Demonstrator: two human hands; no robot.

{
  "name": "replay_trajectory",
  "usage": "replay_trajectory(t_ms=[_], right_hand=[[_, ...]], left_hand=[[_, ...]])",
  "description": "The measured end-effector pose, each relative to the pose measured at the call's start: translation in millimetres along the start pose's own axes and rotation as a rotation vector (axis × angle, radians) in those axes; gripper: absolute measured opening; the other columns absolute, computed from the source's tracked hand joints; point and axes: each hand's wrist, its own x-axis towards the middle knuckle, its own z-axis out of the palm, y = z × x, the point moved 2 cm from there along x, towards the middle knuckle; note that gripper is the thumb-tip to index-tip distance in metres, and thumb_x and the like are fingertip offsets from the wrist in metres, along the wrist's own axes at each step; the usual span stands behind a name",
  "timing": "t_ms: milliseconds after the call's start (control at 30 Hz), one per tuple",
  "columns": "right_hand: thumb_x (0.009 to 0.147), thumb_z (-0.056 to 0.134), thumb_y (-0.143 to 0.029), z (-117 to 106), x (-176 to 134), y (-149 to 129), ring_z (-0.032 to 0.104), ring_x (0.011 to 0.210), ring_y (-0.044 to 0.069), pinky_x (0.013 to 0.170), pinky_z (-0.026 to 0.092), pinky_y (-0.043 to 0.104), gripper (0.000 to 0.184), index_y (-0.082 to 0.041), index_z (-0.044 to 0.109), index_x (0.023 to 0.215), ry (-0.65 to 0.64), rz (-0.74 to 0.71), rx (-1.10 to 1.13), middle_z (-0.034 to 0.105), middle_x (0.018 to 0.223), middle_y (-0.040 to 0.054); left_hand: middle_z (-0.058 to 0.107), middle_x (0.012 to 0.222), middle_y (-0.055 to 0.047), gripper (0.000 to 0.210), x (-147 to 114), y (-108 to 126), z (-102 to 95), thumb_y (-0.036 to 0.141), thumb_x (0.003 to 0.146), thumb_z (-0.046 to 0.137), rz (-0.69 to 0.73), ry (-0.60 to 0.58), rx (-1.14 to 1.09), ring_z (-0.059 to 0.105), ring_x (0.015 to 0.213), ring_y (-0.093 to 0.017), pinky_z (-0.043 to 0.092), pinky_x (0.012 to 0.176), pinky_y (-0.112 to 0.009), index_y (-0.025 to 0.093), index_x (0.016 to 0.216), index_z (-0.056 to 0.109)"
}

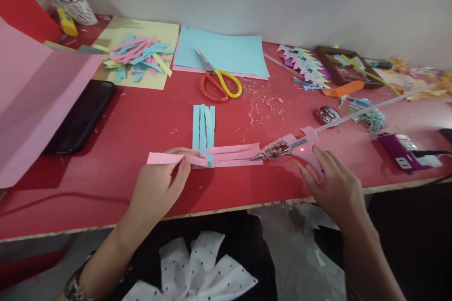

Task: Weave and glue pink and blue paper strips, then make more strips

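Note:
Pinched in my left hand (164,176) is a pink paper strip (158,158), its right end against the lower ends of several upright blue paper strips (203,127). More pink paper strips (236,151) lie sideways on the table, reaching right from the blue ones. My right hand (335,183) is wrapped round the handle of a pink glue gun (282,148). A small red light glows on its side, and a long clear glue stick (377,106) sticks out of its back. The metal nozzle points left, at the right ends of the pink strips.
Scissors (215,75) rest partly on blue sheets (222,49) at the back. Cut strips (139,54) are heaped on a yellow sheet. A black phone (84,117) lies left under a pink sheet (35,103). A purple power socket (402,153) stands right, near the table's front edge (212,214).

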Motion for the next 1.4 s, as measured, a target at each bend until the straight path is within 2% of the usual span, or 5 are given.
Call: replay_trajectory(t_ms=[267, 533, 967, 1200, 1400], right_hand=[[0.083, 0.040, -0.053, 4, 7, -23, 0.063, 0.074, 0.022, 0.049, 0.046, 0.027, 0.048, -0.012, 0.052, 0.106, 0.099, -0.100, 0.047, 0.065, 0.086, 0.0124], [0.087, 0.035, -0.047, 12, 12, -45, 0.063, 0.071, 0.019, 0.048, 0.045, 0.025, 0.042, -0.013, 0.051, 0.106, 0.035, -0.167, 0.128, 0.065, 0.087, 0.0113], [0.086, 0.040, -0.036, 8, 7, -31, 0.063, 0.074, 0.021, 0.050, 0.047, 0.026, 0.035, -0.011, 0.052, 0.107, 0.041, -0.132, 0.064, 0.065, 0.089, 0.0130], [0.086, 0.040, -0.036, 5, 6, -18, 0.064, 0.077, 0.022, 0.052, 0.048, 0.026, 0.034, -0.012, 0.052, 0.107, 0.071, -0.099, -0.023, 0.066, 0.092, 0.0131], [0.085, 0.040, -0.033, 0, 2, -9, 0.064, 0.078, 0.023, 0.050, 0.046, 0.027, 0.032, -0.014, 0.052, 0.109, 0.032, -0.062, -0.061, 0.065, 0.093, 0.0119]], left_hand=[[0.070, 0.094, -0.004, 0.037, 0, -1, 1.8, 0.025, 0.085, 0.031, 0.012, -0.012, 0.015, 0.063, 0.087, -0.016, 0.049, 0.075, -0.026, 0.019, 0.081, 0.067], [0.070, 0.095, -0.003, 0.037, 0, -3, 1.9, 0.025, 0.085, 0.031, 0.020, 0.002, 0.037, 0.064, 0.085, -0.016, 0.049, 0.068, -0.025, 0.020, 0.079, 0.067], [0.070, 0.092, -0.003, 0.036, 0, -2, 1.6, 0.024, 0.084, 0.032, 0.022, 0.007, 0.002, 0.064, 0.087, -0.016, 0.049, 0.075, -0.026, 0.020, 0.076, 0.067], [0.070, 0.095, -0.004, 0.038, 0, -2, 1.6, 0.026, 0.085, 0.029, 0.010, -0.015, 0.019, 0.063, 0.089, -0.016, 0.048, 0.076, -0.025, 0.018, 0.080, 0.067], [0.070, 0.093, -0.003, 0.037, 0, 0, 1.2, 0.026, 0.084, 0.031, 0.005, -0.005, 0.011, 0.064, 0.088, -0.016, 0.049, 0.072, -0.025, 0.020, 0.079, 0.067]])
